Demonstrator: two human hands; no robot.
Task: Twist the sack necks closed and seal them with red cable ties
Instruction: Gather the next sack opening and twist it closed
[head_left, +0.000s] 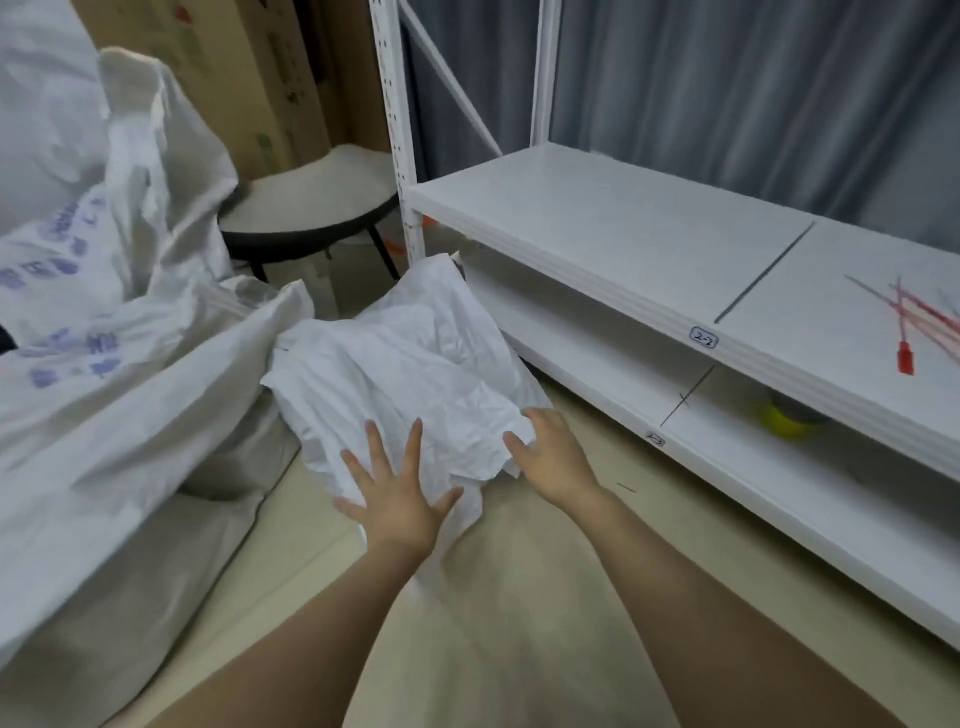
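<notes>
Left grip (397, 499) wide open, fingers spread flat on a crinkly white sack (405, 364), right grip (553, 457) on the sack's edge with fingers bent, cannot tell if it pinches, thin red cable ties (919, 322) well off to the right on a smooth white shelf (597, 234), label (704, 340) reads 2-2.

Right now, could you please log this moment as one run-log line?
left hand flat on sack neck | right hand touches its edge | neck untwisted | red cable ties on shelf
</notes>
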